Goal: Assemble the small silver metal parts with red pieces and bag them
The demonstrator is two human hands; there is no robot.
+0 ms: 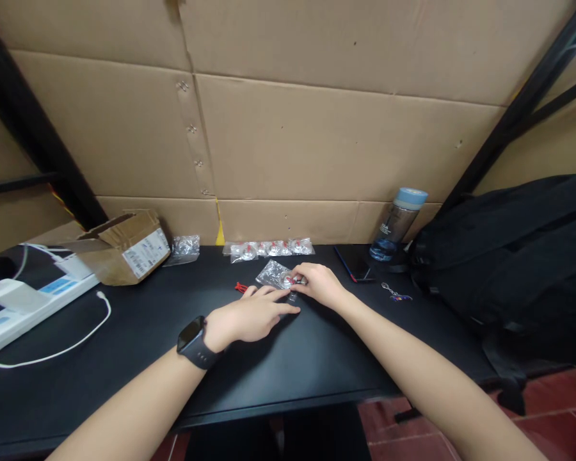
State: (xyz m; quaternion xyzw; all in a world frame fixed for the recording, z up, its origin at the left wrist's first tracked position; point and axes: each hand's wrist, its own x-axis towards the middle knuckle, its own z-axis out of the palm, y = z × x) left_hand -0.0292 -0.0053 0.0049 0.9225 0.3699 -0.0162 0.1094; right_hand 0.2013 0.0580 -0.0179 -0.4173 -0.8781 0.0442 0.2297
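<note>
A clear plastic bag (270, 273) lies crumpled on the black table in front of me. At its right end my right hand (320, 286) pinches a small shiny silver piece (288, 280) with a red mark; whether it is inside the bag or at its mouth I cannot tell. My left hand (252, 315) lies palm down with its fingers stretched out, the tips at the bag's near edge. Just beyond its knuckles rests a small red cord (240, 287). Farther back is a row of bagged silver discs (273, 248) with red marks.
At left stand an open cardboard box (125, 250), a flat plastic packet (185, 248) and a white power strip (33, 307) with a cable. On the right are a phone (354, 264), a water bottle (397, 224), a keychain (396, 293) and a black backpack (513, 256). Cardboard walls the back.
</note>
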